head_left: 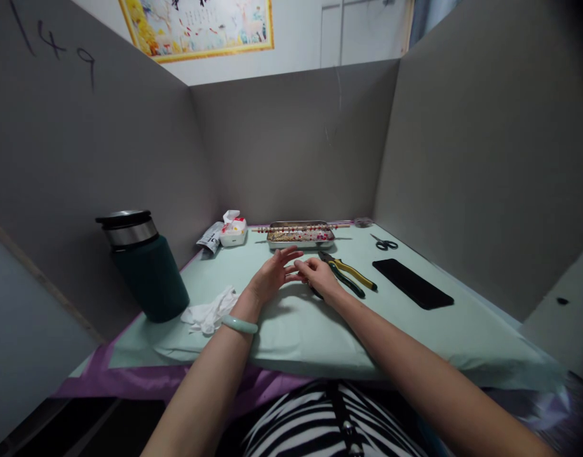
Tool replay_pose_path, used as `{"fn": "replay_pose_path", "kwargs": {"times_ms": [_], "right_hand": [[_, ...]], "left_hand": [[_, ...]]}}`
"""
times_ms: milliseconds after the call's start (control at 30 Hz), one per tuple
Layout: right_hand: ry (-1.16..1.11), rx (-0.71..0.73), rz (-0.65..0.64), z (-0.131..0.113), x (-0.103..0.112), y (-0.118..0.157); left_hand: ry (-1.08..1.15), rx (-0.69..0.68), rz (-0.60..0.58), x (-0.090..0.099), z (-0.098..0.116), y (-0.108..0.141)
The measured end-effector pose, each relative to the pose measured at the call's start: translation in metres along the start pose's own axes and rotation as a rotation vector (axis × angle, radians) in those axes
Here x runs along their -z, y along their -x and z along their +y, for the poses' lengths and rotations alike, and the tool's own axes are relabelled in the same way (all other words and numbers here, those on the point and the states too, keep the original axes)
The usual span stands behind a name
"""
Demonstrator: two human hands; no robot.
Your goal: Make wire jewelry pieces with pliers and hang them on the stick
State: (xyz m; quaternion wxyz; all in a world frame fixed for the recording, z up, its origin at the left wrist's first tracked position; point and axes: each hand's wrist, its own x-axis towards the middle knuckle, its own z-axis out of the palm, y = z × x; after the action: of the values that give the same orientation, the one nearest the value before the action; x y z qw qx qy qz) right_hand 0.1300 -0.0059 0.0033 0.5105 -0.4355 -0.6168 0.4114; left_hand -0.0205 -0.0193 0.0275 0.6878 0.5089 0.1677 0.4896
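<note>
Above the middle of the table, my left hand [274, 273] has its fingers spread, with a pale green bangle [239, 324] on the wrist. The fingers of my right hand [317, 277] are pinched together right beside the left fingertips; anything between them is too small to make out. Green-and-yellow pliers [351, 274] lie just right of my right hand. Behind both hands sits a metal tray [301, 244] of small red and gold beads, with beaded sticks laid across its top.
A dark green bottle [151, 273] stands at the left, near a crumpled tissue [209, 311]. A tissue pack [233, 230] is at the back left. Scissors [385, 243] and a black phone [413, 284] lie at the right. Grey panels [296, 146] enclose the table.
</note>
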Motion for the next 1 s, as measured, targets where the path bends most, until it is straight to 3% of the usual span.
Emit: {"fn": "replay_pose_path", "kwargs": {"times_ms": [233,633,733,867,1000], "right_hand": [[-0.187,0.098,-0.128,-0.0033,0.0018,0.002],[-0.218,0.162,-0.067,0.003,0.001,-0.0022],[-0.191,0.195,-0.071,0.0024,0.0014,-0.0016],[-0.072,0.133,-0.001,0.0044,0.001,-0.0015],[0.024,0.08,-0.031,0.0004,-0.0012,0.0012]], "left_hand": [[0.132,0.028,0.019,0.0039,0.0073,0.0003],[0.169,0.067,-0.025,0.0061,0.0089,0.0004],[0.15,0.067,-0.029,0.0054,0.009,0.0011],[0.09,0.068,-0.037,0.0015,0.0073,0.0034],[0.057,0.089,-0.073,-0.0003,0.0053,0.0047]]}}
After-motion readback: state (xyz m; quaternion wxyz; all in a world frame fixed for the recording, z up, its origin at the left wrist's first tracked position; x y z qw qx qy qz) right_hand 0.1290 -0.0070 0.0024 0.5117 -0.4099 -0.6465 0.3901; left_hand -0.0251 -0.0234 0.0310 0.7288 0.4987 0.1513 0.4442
